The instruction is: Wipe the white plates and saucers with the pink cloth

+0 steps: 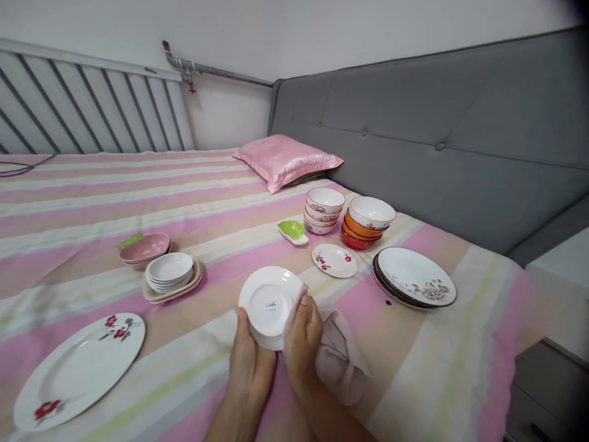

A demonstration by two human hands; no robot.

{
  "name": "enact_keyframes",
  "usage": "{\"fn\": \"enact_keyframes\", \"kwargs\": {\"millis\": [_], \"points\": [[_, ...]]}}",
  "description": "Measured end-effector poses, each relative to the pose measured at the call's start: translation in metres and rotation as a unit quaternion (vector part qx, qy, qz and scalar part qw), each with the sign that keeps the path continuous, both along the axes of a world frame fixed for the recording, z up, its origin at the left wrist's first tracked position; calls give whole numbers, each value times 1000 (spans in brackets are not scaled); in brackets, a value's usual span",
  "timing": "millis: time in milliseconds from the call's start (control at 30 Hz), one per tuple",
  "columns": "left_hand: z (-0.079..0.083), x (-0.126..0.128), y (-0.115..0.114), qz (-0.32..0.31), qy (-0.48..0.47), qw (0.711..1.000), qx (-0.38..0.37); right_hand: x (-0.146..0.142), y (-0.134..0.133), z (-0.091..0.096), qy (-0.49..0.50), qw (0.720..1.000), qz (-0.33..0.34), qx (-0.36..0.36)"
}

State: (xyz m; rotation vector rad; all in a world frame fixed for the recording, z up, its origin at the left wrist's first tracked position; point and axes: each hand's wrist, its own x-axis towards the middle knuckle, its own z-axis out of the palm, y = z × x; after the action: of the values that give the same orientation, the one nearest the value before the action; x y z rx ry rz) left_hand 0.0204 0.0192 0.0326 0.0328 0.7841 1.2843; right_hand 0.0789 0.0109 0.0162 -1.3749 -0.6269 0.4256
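A small white plate [264, 286] is tilted toward me over the bed, its underside with a small blue mark facing up. A second white rim shows below its near edge; I cannot tell if it is another plate. My left hand [248, 356] grips the lower left rim, thumb on the edge. At the right rim, my right hand [304, 341] presses a pinkish-grey cloth [340, 356] against the plate, and the rest of the cloth hangs down to the right. Beyond the held plate lies a small plate with red flowers [338, 261].
On the striped bedsheet [184, 350] are a large oval plate [78, 368], small white dishes [170, 268], pink bowls [145, 247], a green leaf-shaped dish [292, 231], patterned bowls [322, 212], red and orange bowls [363, 233] and stacked dark-rimmed plates [414, 273]. Behind are a pillow [288, 159] and grey headboard [414, 110].
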Motion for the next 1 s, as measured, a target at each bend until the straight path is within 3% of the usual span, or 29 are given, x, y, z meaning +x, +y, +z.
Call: {"fn": "enact_keyframes", "kwargs": {"millis": [100, 200, 367, 567, 667, 767, 833, 900, 1000], "points": [[1, 9, -10, -16, 31, 999, 33, 14, 3, -2, 46, 998, -29, -20], [1, 11, -20, -50, 83, 989, 115, 40, 7, -3, 92, 995, -21, -41], [7, -3, -22, -120, 211, 948, 205, 64, 11, -3, 231, 967, 109, 8], [21, -25, -6, -140, 352, 910, 169, 58, 7, 1, 218, 935, 279, -4], [22, -36, 4, -184, 431, 865, 182, 54, 5, 0, 191, 918, 347, -30], [19, -46, 13, -225, 511, 797, 229, 53, 5, -2, 166, 913, 370, -42], [15, -49, 16, -248, 529, 775, 241, 53, 5, -3, 154, 910, 382, -48], [13, -48, 15, -265, 507, 789, 224, 52, 4, -3, 147, 908, 389, -49], [11, -40, 8, -238, 435, 850, 177, 51, 4, 0, 158, 910, 381, -40]]}}
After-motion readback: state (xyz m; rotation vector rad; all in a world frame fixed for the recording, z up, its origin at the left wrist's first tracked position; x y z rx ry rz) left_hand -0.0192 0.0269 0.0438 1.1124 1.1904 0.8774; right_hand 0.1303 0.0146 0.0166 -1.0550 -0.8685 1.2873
